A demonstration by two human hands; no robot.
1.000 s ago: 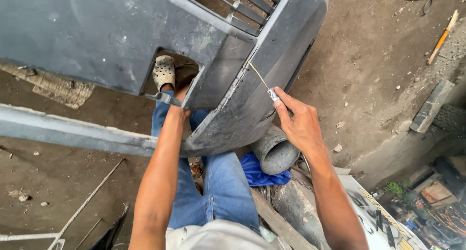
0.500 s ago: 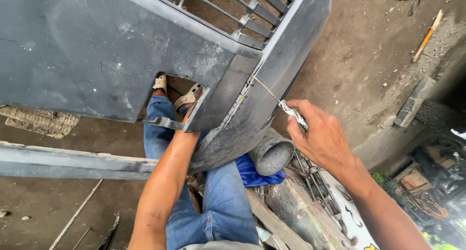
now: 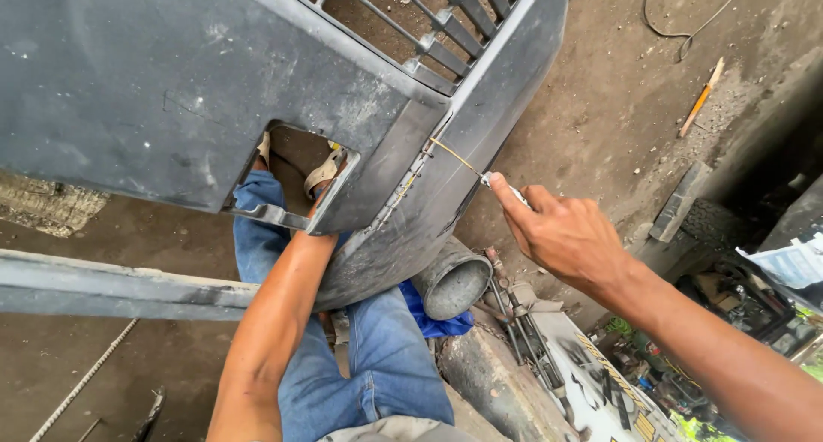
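A large grey car bumper (image 3: pixel 171 90) with a grille fills the upper view and rests against my knees. My left hand (image 3: pixel 315 226) reaches up under the edge of its square opening; the fingers are hidden behind the panel. My right hand (image 3: pixel 561 236) is closed on a small metal tool (image 3: pixel 501 187), likely pliers. The tool's tip holds a thin wire (image 3: pixel 454 157) stretched taut from a stitched crack (image 3: pixel 410 185) in the bumper.
My sandalled foot (image 3: pixel 324 172) shows through the opening. A grey pipe end (image 3: pixel 450 281) and a blue cloth (image 3: pixel 439 324) lie by my jeans. A grey bar (image 3: pixel 111 289) crosses at the left. An orange-handled tool (image 3: pixel 699 99) and a cable (image 3: pixel 686 22) lie on the dirt floor.
My right hand has pulled away to the right and down, drawing the wire out longer. My left hand slid from the opening's edge to behind the panel. The view tilted left.
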